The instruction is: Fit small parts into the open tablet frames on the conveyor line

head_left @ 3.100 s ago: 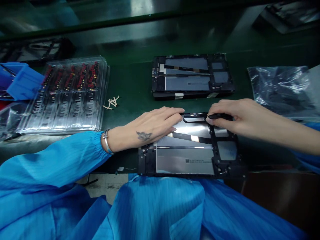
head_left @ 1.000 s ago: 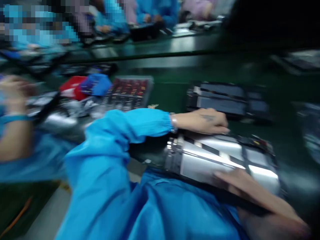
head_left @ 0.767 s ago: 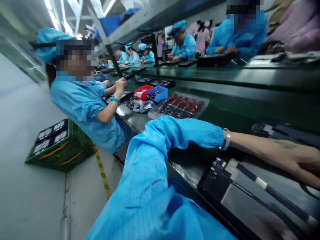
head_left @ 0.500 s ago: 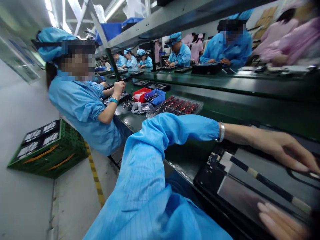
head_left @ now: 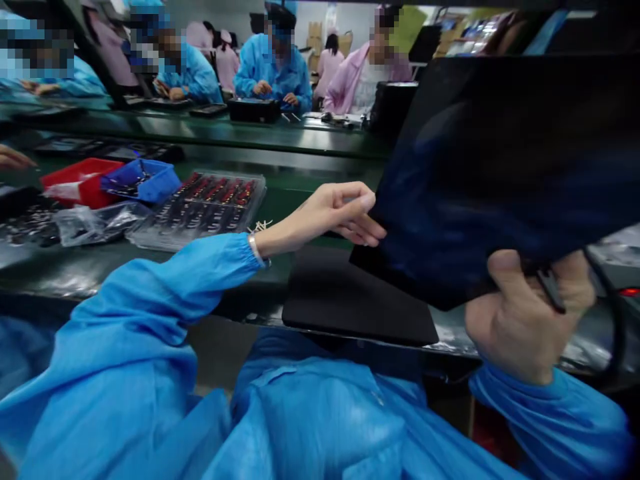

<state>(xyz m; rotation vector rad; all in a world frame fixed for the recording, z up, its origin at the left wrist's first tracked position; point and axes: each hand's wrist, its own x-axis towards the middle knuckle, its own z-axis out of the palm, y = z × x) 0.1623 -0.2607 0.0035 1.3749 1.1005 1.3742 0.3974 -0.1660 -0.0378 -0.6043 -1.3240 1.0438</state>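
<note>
A large dark glossy panel (head_left: 490, 167), like a display screen, is held up and tilted at the right. My right hand (head_left: 530, 320) is closed on its lower edge, thumb against the glossy face. A slim dark tool (head_left: 551, 290), its kind unclear, sticks out between the fingers of that hand. At the panel's left edge, my left hand (head_left: 340, 213) has its fingers closed together and touching the edge. Beneath, a flat black rectangular pad or plate (head_left: 355, 300) lies at the front of the bench.
To the left on the green bench (head_left: 280, 257) are a clear compartment tray (head_left: 200, 207) of small parts, a blue bin (head_left: 143, 180), a red bin (head_left: 80, 180) and a plastic bag (head_left: 100, 220). A black cable (head_left: 620, 313) hangs at the right. Co-workers sit across the bench.
My view has swung right. The device with ribbon cable under my hands is no longer seen that way; a dark panel is now lifted and tilted up in my right hand.
</note>
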